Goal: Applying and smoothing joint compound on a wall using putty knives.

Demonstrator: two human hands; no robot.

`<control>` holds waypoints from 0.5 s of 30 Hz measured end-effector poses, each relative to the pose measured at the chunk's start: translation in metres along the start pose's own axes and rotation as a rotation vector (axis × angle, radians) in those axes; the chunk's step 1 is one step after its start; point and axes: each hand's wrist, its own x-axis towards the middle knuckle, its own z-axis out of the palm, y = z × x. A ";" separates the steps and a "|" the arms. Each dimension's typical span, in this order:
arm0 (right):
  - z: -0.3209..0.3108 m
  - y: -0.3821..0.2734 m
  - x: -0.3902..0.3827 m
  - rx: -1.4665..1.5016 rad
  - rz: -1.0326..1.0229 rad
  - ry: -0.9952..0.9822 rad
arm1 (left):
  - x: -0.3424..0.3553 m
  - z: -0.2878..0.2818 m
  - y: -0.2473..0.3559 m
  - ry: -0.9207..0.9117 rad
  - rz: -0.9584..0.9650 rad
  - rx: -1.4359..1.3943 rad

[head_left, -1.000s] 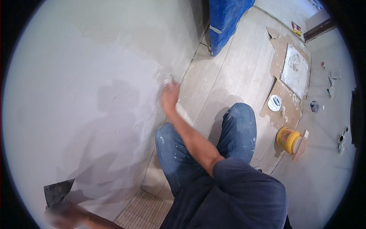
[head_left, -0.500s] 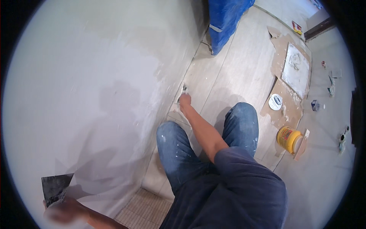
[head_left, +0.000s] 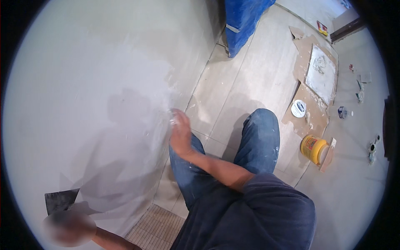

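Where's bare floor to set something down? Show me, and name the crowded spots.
The widest patch of floor, specked but otherwise bare, lies between the left wall, the blue sheet, the cardboard and the knees; a narrower one shows between the knees. The right side is crowded: smeared board, round lid and yellow tub.

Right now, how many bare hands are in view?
2: the left hand, blurred at the lower left, holding the dark blade, and the right hand, by the pale wall, partly covering the left knee. No sign of a hidden one.
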 end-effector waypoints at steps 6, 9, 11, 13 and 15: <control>0.024 0.183 0.064 0.409 1.068 0.137 | 0.000 0.003 0.004 0.043 -0.102 -0.174; 0.053 0.217 0.088 0.259 0.943 0.183 | 0.000 0.006 0.013 0.021 -0.078 -0.157; 0.058 0.203 0.108 0.459 0.976 0.208 | 0.000 0.008 0.018 0.009 -0.068 -0.181; 0.044 0.167 0.126 0.643 1.094 0.225 | 0.000 0.008 0.023 0.008 -0.071 -0.219; 0.022 0.120 0.140 0.618 0.943 0.193 | 0.000 0.007 0.028 -0.028 -0.073 -0.169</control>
